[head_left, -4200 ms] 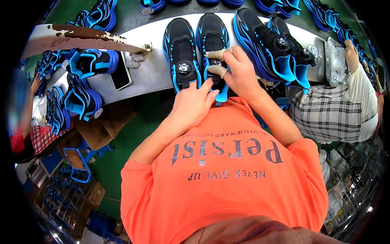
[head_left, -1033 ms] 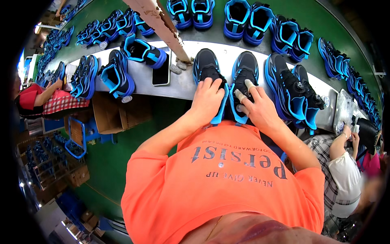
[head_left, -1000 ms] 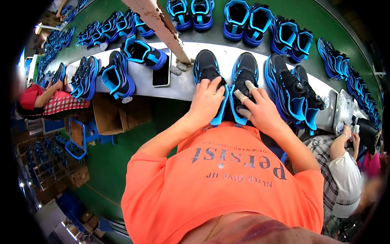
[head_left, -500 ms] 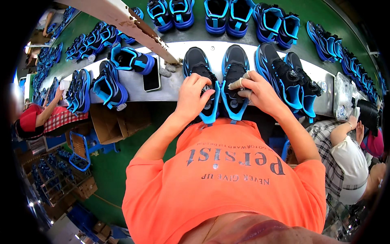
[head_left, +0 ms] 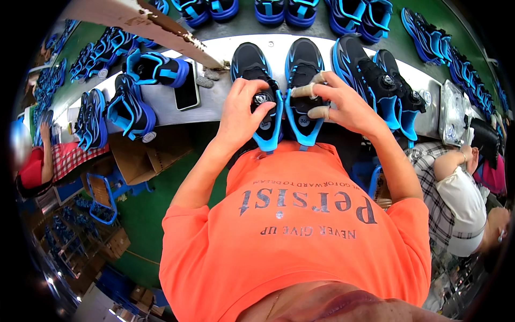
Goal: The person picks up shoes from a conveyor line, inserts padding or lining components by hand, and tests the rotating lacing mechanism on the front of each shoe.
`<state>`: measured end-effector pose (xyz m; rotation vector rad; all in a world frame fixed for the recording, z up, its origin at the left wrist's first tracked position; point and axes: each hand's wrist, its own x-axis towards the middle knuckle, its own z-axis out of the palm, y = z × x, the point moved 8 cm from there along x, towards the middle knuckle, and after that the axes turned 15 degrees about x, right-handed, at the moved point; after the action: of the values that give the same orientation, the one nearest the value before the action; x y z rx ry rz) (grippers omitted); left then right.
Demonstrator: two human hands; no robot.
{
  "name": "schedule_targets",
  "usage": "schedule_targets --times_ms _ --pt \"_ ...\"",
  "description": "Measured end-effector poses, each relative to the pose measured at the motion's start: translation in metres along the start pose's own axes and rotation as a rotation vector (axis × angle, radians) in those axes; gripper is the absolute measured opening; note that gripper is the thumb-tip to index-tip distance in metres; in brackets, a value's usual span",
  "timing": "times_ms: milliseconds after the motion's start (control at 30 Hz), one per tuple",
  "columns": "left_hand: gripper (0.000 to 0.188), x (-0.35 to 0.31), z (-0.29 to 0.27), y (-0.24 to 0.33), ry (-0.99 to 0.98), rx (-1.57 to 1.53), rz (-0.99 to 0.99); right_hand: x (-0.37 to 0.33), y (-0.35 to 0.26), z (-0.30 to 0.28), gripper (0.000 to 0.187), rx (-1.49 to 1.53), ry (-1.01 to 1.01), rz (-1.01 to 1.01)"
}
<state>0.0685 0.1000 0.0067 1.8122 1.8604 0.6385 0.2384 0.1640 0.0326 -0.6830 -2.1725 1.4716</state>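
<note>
Here's the left hand (head_left: 240,111), thumb and forefinger curved around the dial (head_left: 260,99) of the left shoe (head_left: 252,64), though whether they pinch it I can't tell. Just beside it, the right hand (head_left: 348,104) spreads pale-covered fingers and thumb over the right shoe (head_left: 304,72), both toes pointing away on the metal bench (head_left: 213,108).

Matt, fabric-looking shoes (head_left: 249,60); shiny metal table (head_left: 210,107); smooth, glossy phone (head_left: 186,92); post (head_left: 155,27) with rough, flaking paint
</note>
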Motion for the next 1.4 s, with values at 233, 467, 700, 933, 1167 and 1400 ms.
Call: schedule_targets --times_ms 233,467,700,933,1167,1400 --pt "0.039 -0.001 -0.005 -0.001 0.076 -0.003 -0.015 -0.003 0.012 -0.001 0.036 -0.062 0.021 0.051" --pt "0.037 0.002 0.000 0.001 -0.002 -0.101 0.017 0.003 0.017 0.002 0.029 -0.105 0.070 0.066" --pt "0.045 0.004 -0.003 0.004 0.021 -0.055 0.083 0.002 0.027 0.002 0.037 -0.179 0.041 0.187" --pt "0.035 0.008 0.002 0.000 -0.062 -0.146 0.078 0.002 0.034 0.003 0.041 -0.217 0.002 0.332" --pt "0.040 0.007 0.007 -0.005 -0.115 -0.189 0.093 0.000 0.034 0.002 0.041 -0.180 0.001 0.218" --pt "0.038 0.005 0.000 -0.002 -0.050 -0.064 0.068 0.001 0.031 0.004 0.036 -0.104 0.046 0.061"
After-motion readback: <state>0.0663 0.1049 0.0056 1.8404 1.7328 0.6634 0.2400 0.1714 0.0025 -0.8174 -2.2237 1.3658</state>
